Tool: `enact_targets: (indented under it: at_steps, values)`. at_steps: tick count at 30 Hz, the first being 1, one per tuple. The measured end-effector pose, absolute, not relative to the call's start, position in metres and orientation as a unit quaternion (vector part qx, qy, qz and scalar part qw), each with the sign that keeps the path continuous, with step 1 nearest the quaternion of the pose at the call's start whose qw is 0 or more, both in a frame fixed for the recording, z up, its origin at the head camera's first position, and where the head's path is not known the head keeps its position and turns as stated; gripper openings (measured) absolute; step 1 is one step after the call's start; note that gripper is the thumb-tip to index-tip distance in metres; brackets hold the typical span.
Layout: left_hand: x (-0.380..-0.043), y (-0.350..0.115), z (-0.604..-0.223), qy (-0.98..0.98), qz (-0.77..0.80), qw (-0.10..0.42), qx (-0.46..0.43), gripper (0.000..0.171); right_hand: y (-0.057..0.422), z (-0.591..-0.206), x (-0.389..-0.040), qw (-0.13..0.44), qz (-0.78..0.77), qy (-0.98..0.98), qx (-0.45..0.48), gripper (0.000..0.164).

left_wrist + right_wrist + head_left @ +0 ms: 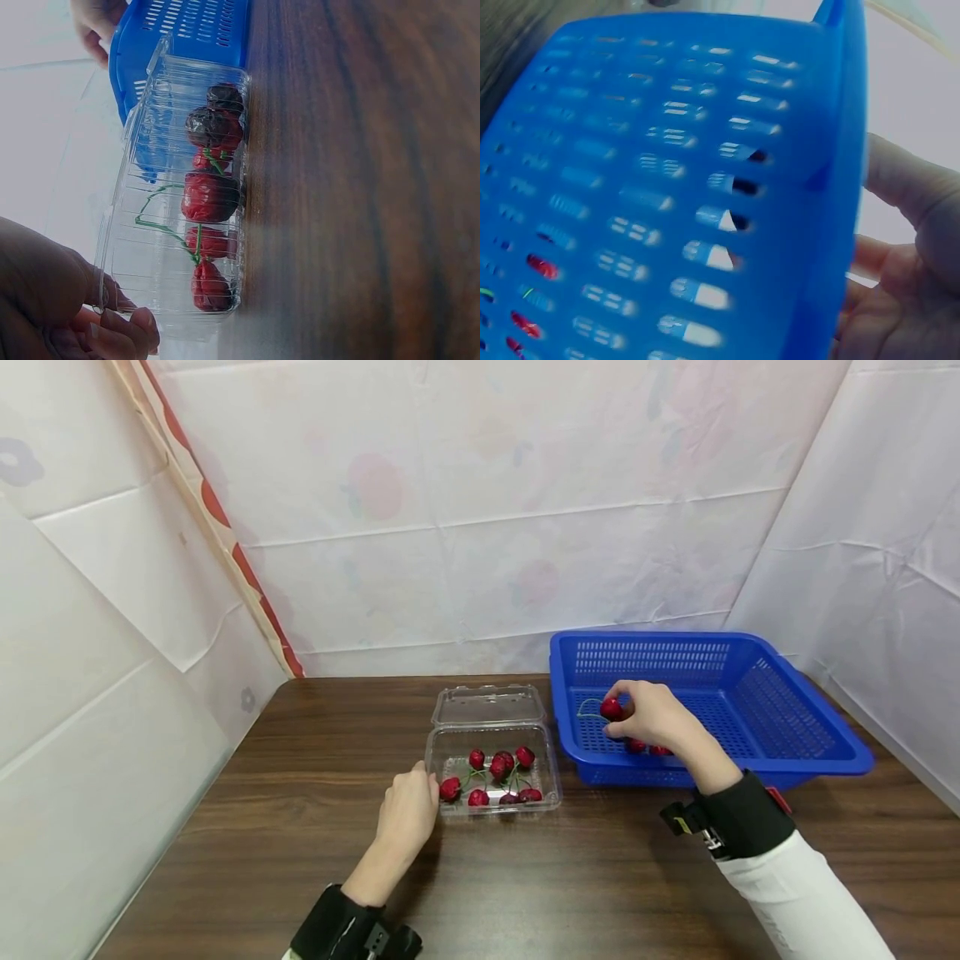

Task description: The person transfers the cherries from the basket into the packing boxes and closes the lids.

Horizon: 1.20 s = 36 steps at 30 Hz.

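A cherry [611,708] is being pinched between thumb and fingers of the right hand [651,714], over the blue basket [780,693]; its stem [591,716] is sticking out leftward past the fingers. It is being judged light, smooth, slippery if wet, easily bruised: a gentle pinch round the middle is being advised, no squeezing. More cherries [636,746] are being partly hidden below the right hand. The rim of the clear plastic box [453,767] is being gripped by the left hand [408,806]; thin, bendy walls being assumed, the rim is being preferred. Loose cherries [501,766] are being held inside, just right of that hand. Open lid [491,706] is lying beyond it. Between the hands, a low path is being blocked by the basket's left wall [561,710]. Both containers are being carried by the wooden surface [315,752].
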<state>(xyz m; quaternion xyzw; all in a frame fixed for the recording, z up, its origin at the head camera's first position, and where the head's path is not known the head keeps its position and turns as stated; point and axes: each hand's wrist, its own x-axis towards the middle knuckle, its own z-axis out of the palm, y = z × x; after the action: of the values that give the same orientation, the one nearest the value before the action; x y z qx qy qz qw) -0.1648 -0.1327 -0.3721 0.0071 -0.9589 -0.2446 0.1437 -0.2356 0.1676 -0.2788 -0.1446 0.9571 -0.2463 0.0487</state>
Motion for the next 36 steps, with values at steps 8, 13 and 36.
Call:
enact_targets:
  at_steps: [8, 13, 36]
  values:
    - [-0.165, -0.132, -0.372, -0.959, -0.246, 0.142, 0.003, 0.027, 0.162, -0.273, -0.228, 0.018, -0.261, 0.951, -0.162, 0.041]
    - [-0.166, -0.132, -0.372, -0.959, -0.244, 0.143, 0.0, 0.029, 0.156, -0.271, -0.221, -0.004, -0.264, 0.95, -0.165, 0.04]
    - [-0.164, -0.133, -0.372, -0.96, -0.244, 0.135, 0.003, 0.03, 0.123, -0.292, -0.206, -0.078, -0.336, 0.913, -0.217, 0.036]
